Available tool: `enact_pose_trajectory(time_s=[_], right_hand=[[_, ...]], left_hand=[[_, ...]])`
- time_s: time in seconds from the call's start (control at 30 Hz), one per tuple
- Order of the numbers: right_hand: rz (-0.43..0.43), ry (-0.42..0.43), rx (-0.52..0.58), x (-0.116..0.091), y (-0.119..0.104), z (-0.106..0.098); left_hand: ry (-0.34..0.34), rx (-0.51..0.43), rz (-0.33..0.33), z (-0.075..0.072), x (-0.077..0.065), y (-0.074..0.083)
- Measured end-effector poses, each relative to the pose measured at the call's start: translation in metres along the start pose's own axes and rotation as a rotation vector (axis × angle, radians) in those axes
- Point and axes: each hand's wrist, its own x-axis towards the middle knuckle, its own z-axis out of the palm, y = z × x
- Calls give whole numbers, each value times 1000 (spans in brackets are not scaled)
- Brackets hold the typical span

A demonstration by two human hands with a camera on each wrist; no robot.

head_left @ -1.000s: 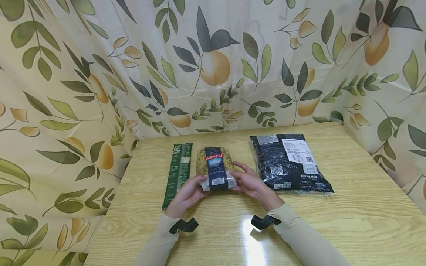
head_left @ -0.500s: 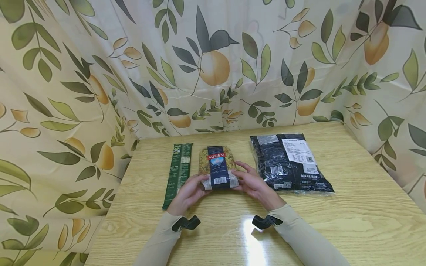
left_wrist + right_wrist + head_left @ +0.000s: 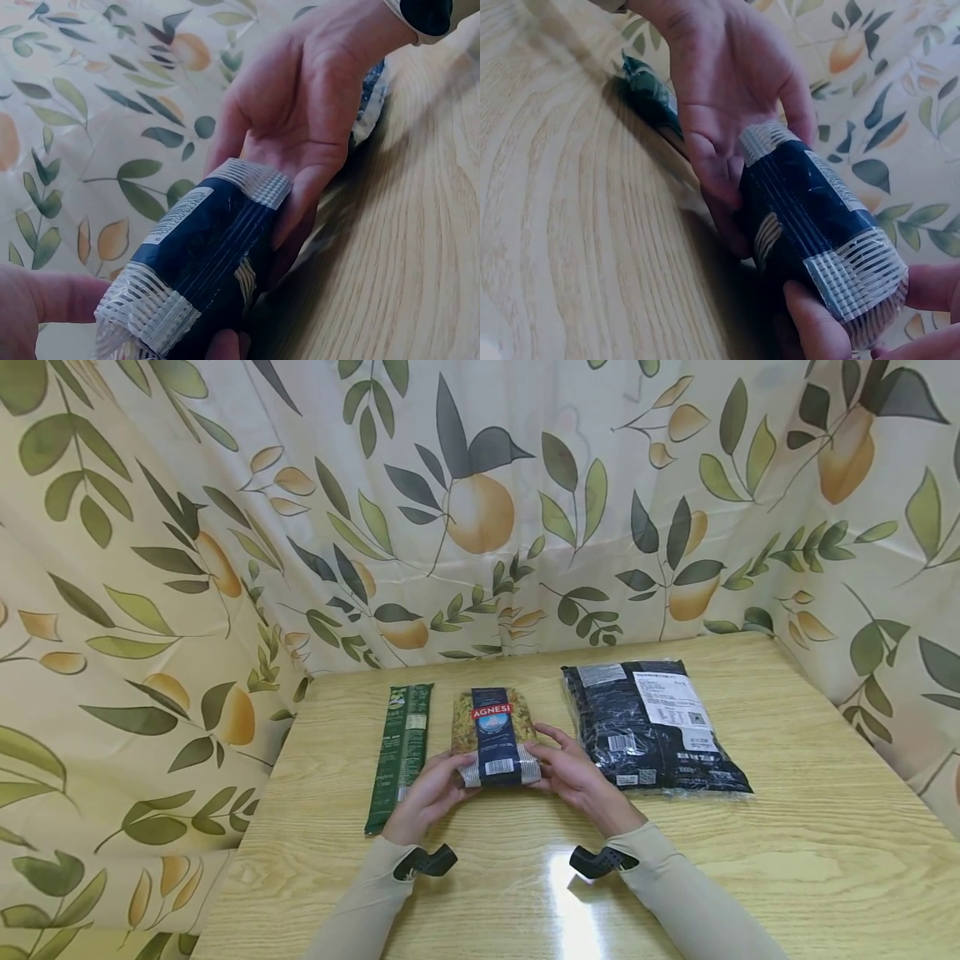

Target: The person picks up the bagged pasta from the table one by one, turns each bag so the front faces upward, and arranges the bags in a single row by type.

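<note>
cupping packet (image 3: 494,735) two-handed, fingers (image 3: 814,322) seemingly underneath

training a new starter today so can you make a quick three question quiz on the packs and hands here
1. True or false: only one hand grips the AGNESI pack.
2. What is the main colour of the long narrow pack? a) red b) green c) white
3. Fill in: the large dark pack lies to the person's ___ of the AGNESI pack.

Key:
1. False: the left hand and right hand both grip it.
2. b
3. right
</note>
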Motion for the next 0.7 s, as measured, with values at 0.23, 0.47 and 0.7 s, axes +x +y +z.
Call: enact_pose_trajectory(time_s=[0.23, 0.47, 0.7], right_hand=[[-13, 0, 2, 0, -1, 0], [-11, -13, -1, 2, -2, -1], [-24, -10, -8, 0, -2, -3]], left_hand=[[13, 67, 33, 3, 2, 0], [10, 151, 70, 2, 5, 1], [38, 281, 111, 3, 12, -2]])
